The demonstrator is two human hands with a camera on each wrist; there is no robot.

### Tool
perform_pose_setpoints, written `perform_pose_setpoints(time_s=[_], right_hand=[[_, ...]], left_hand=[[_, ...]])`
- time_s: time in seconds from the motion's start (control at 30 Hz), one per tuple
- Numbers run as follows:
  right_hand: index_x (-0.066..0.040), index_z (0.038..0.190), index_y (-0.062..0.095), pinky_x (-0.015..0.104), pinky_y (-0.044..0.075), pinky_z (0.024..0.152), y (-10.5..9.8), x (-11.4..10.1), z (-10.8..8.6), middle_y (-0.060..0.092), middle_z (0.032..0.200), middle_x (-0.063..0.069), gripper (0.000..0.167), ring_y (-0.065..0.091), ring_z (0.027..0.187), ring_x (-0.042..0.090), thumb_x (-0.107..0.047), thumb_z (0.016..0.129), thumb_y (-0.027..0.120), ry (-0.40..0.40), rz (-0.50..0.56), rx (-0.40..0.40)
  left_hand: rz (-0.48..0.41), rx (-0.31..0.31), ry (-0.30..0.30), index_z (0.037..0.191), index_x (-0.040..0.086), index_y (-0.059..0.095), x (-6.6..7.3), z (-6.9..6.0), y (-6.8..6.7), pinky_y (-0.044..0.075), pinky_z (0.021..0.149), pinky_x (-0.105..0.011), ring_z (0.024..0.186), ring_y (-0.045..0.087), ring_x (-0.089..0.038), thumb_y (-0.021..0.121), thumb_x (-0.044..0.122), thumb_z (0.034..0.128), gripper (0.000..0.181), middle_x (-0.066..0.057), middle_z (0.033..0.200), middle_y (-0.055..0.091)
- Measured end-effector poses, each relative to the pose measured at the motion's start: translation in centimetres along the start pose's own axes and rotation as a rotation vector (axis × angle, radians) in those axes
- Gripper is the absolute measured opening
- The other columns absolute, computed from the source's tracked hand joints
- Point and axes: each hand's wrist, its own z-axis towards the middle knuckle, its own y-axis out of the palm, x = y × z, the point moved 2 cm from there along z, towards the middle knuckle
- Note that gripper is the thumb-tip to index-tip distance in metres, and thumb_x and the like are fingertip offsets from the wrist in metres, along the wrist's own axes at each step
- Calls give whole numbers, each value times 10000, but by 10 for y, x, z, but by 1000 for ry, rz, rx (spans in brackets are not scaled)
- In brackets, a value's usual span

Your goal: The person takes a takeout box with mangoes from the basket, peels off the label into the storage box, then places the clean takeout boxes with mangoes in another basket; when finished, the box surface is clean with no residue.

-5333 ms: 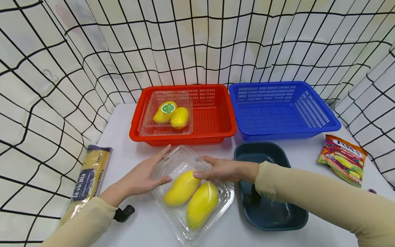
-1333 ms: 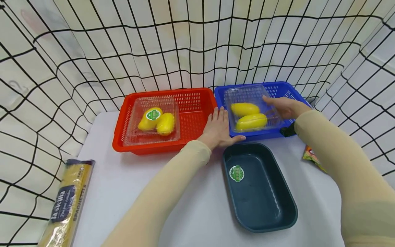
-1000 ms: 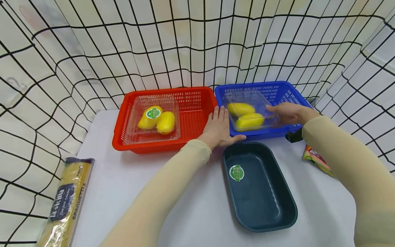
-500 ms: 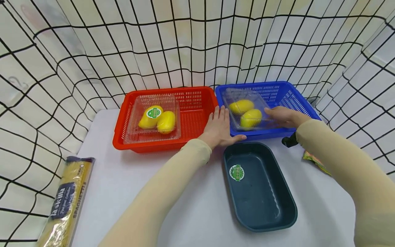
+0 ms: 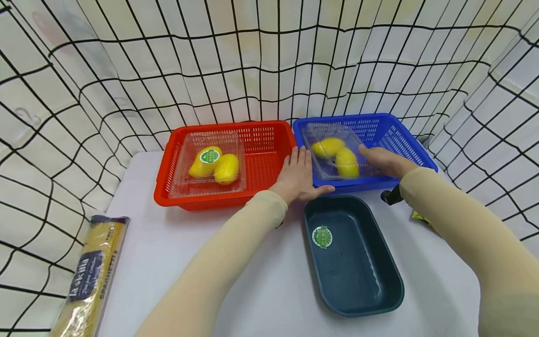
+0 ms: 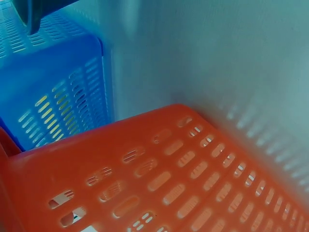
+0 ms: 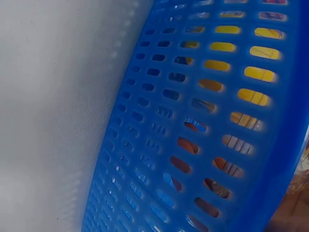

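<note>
A clear plastic clamshell box [image 5: 322,169] with two yellow mangoes [image 5: 347,162] sits in the left part of the blue basket [image 5: 396,140]. My right hand [image 5: 387,160] grips its right side, thumb on top; the other fingers are mostly hidden. In the right wrist view, the basket wall [image 7: 159,140] covers most of the hand. My left hand [image 5: 297,175] lies with straight fingers across the adjoining rims of the red basket [image 5: 269,175] and the blue basket. A second clamshell box [image 5: 181,180], holding two mangoes [image 5: 226,169] and a green sticker, rests in the red basket.
A dark teal tray [image 5: 358,267] with a green round sticker [image 5: 322,237] inside stands in front of the blue basket. A spaghetti pack [image 5: 90,276] lies at the left edge. The right sleeve mostly covers a candy bag [image 5: 423,220]. Black netting [image 5: 278,70] surrounds the table.
The clamshell box went from the table into the blue basket, then settled lower there; its mangoes shifted. My left hand left the box for the basket rims and has stayed there since.
</note>
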Motion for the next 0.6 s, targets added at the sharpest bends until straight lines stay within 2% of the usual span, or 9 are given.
perform_pose_setpoints(time_s=[0.3, 0.6], right_hand=[[-2, 1624, -63, 624, 215, 1243, 0, -7, 5, 154, 1652, 338, 825, 294, 1494, 524, -580, 1077, 157, -25, 4, -19], [-20, 1624, -84, 640, 188, 1239, -8, 6, -3, 62, 1672, 334, 833, 217, 1518, 536, -598, 1069, 139, -70, 14, -77]], left_hand=[[-21, -1, -10, 1636, 21, -12, -9, -7, -5, 62, 1308, -475, 1611, -21, -353, 383, 827, 886, 1170, -157, 1734, -18], [3, -17, 23, 1641, 36, 2, -2, -7, -5, 60, 1308, -486, 1614, 7, -334, 392, 823, 890, 1155, -154, 1735, -2]])
